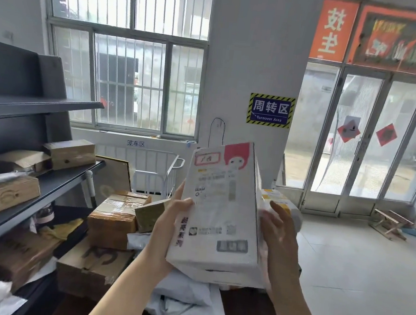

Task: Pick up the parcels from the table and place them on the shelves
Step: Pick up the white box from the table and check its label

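- White cardboard parcel [222,209] with a pink cartoon print is up in front of me, tilted, held above the tabletop [242,313].
- I see my left hand [167,227] gripping its left edge, thumb over the label face, fingers [179,190] wrapped behind.
- My right hand [279,240] lies against its right side, fingers spread flat rather than curled.
- Grey poly mailers [187,305] lie on the tabletop below.
- Dark shelves [46,192] at my left carry brown boxes [2,196].
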### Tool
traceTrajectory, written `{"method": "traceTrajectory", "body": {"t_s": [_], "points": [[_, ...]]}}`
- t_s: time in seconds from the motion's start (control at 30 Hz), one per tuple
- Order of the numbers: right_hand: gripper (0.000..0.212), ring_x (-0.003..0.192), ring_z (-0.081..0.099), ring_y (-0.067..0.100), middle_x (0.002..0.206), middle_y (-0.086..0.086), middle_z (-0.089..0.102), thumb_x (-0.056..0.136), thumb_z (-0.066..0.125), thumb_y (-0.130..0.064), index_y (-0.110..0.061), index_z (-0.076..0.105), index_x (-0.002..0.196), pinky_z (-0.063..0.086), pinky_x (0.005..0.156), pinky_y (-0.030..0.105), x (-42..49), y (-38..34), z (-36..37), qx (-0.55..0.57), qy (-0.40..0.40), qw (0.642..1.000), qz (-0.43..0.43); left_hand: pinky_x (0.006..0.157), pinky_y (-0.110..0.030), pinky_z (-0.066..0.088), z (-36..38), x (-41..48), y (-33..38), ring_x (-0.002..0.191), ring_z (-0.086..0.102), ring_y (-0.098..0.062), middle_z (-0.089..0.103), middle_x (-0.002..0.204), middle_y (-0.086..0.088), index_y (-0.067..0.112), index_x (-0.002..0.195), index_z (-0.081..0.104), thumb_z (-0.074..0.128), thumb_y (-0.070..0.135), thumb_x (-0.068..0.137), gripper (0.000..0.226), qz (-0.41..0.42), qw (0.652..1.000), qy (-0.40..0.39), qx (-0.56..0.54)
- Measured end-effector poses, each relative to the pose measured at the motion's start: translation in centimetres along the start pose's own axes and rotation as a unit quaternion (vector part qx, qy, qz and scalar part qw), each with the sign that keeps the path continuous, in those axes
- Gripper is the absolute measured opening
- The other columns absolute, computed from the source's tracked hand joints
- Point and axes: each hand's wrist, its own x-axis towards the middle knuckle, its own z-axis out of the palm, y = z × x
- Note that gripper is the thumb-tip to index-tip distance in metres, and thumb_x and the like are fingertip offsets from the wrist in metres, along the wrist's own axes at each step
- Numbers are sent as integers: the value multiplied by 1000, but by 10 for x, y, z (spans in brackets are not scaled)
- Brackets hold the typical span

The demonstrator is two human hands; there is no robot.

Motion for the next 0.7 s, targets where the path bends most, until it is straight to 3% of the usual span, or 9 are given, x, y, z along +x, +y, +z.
{"method": "traceTrajectory", "body": {"t_s": [0.07, 0.13, 0.2, 0.27, 0.33, 0.47, 0.6, 0.7], "points": [[17, 100, 73, 15, 109, -6, 75, 95, 59, -40, -45, 70, 108, 57, 78, 32, 1, -13, 9, -21, 2, 999, -25, 72, -43, 60, 5, 0, -6, 101, 70, -34, 69, 129, -15, 30, 142, 51, 65, 22, 72, 72, 38, 994, 28, 97], [42, 88, 77, 11, 102, 3, 75, 95, 50, -55, -31, 62, 127, 59, 68, 21, 2, -20, 12, 17, -55, 998, -13, 81, -45, 58, 8, 1, -13, 113, 67, -35, 61, 140, -12, 36, 146, 43, 58, 22, 78, 70, 56, 987, 51, 145], [76, 84, 77, 5, 103, 6, 75, 78, 60, -71, -21, 55, 134, 58, 63, 14, 3, -21, 15, 51, -95, 994, 2, 94, -52, 53, 10, 3, -17, 124, 61, -36, 56, 147, -11, 35, 151, 36, 54, 27, 83, 70, 51, 987, 57, 140], [64, 109, 72, 17, 124, 3, 73, 79, 59, -66, -35, 57, 136, 60, 78, 25, 0, -17, 18, 97, -153, 983, 30, 101, -58, 48, 10, 2, -16, 128, 59, -37, 56, 147, -12, 30, 154, 34, 56, 34, 85, 73, 55, 986, 56, 146], [63, 121, 65, 26, 137, 5, 65, 84, 55, -58, -38, 48, 143, 59, 87, 36, -8, -10, 15, 110, -136, 984, 38, 101, -58, 48, 9, 5, -14, 127, 59, -37, 58, 146, -12, 27, 154, 36, 58, 37, 82, 76, 56, 985, 54, 151], [59, 122, 63, 31, 138, 8, 62, 91, 54, -47, -30, 43, 147, 59, 88, 40, -4, -13, 15, 74, -120, 990, -4, 102, -62, 46, 10, 10, -15, 127, 58, -40, 57, 147, -12, 31, 153, 37, 52, 25, 87, 68, 65, 981, 52, 174], [46, 122, 63, 28, 139, 5, 62, 99, 48, -32, -34, 45, 145, 59, 87, 38, 0, -24, 16, 66, -103, 990, -66, 104, -67, 42, 19, 11, -8, 129, 57, -39, 57, 147, -10, 37, 152, 38, 55, 29, 87, 68, 90, 976, 28, 197], [49, 130, 56, 27, 146, 3, 55, 100, 47, -35, -33, 40, 149, 55, 96, 43, 3, -40, 17, 48, -100, 986, -125, 101, -64, 47, 28, 14, 6, 130, 57, -37, 56, 149, -8, 39, 152, 38, 56, 35, 86, 68, 136, 969, -11, 206]]}}
